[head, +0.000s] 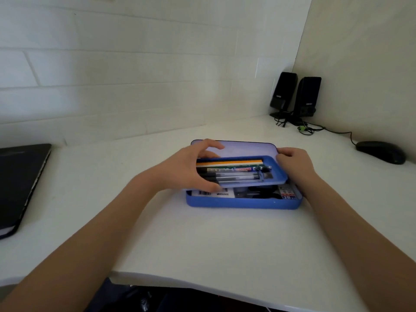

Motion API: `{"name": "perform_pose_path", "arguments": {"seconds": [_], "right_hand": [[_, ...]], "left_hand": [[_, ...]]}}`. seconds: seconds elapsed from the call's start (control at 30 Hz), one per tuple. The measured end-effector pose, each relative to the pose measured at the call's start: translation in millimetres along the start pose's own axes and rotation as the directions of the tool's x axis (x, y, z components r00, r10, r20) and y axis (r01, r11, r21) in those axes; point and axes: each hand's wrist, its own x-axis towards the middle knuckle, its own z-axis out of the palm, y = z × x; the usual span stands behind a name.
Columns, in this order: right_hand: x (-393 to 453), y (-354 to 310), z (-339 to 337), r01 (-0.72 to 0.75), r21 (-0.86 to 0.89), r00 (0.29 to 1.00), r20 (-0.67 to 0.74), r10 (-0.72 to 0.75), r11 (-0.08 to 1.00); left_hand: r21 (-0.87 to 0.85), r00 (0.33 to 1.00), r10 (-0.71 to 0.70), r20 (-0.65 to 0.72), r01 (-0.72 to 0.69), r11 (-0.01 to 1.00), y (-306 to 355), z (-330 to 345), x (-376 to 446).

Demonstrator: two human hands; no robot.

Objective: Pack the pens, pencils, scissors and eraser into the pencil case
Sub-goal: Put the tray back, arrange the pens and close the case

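A blue pencil case [243,203] lies open on the white desk, its pale lid [247,148] tipped back. Over the base sits a blue inner tray [280,174] holding pencils [229,163] and pens [238,176] laid side by side. My left hand [191,170] grips the tray's left end, thumb at its front edge. My right hand [292,163] holds the tray's right end. In the base below, an eraser marked 2B [287,194] shows at the right, and dark shapes lie in the middle; whether these are the scissors is unclear.
A black laptop [20,183] lies at the desk's left edge. Two black speakers [295,97] with cables stand in the back right corner, and a black mouse [381,152] lies to the right. The wall runs close behind the case.
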Motion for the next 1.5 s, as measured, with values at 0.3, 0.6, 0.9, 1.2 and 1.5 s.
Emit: {"name": "perform_pose_path", "arguments": {"seconds": [0.3,0.6,0.9,1.2,1.5], "right_hand": [[5,-2,-7,-0.060,0.134,0.996,0.067,0.051,0.989],[11,2,-5,-0.022,0.018,0.998,0.056,0.021,1.000],[9,6,8,0.092,-0.246,0.995,0.050,-0.082,0.965],[7,3,4,0.074,-0.208,0.994,0.099,-0.054,0.975],[4,1,1,0.067,-0.113,0.993,0.101,-0.056,0.991]], "left_hand": [[0.017,0.997,-0.010,0.077,0.009,1.000,5,10,3],[0.050,0.983,-0.026,0.181,0.017,0.999,8,15,3],[0.086,0.978,-0.063,0.200,0.047,0.995,6,10,3],[-0.132,0.976,-0.150,0.157,0.172,0.976,21,8,7],[-0.243,0.958,-0.192,-0.210,0.139,0.960,-15,-22,-1]]}}
